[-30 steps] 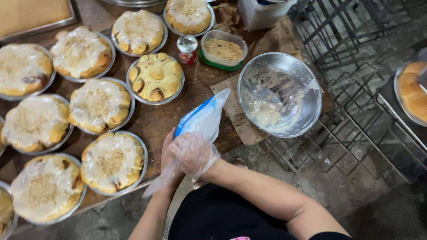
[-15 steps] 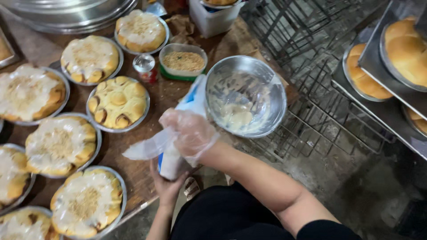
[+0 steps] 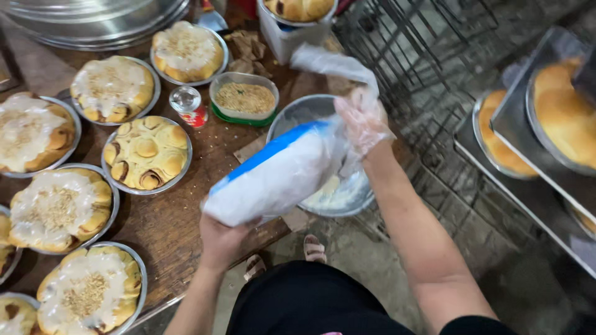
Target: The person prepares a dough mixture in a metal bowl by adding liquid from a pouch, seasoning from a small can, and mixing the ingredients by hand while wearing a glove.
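The bare left hand grips the fat lower end of a white piping bag with a blue stripe; the gloved right hand pinches its loose plastic top. The bag hangs over the near rim of the steel icing bowl, its long axis slanting from low at the left hand up toward the bowl's far right side. The step looks like readying the bag; next would call for twisting the top shut. The uniced bun pan sits left of the bowl on the tabletop
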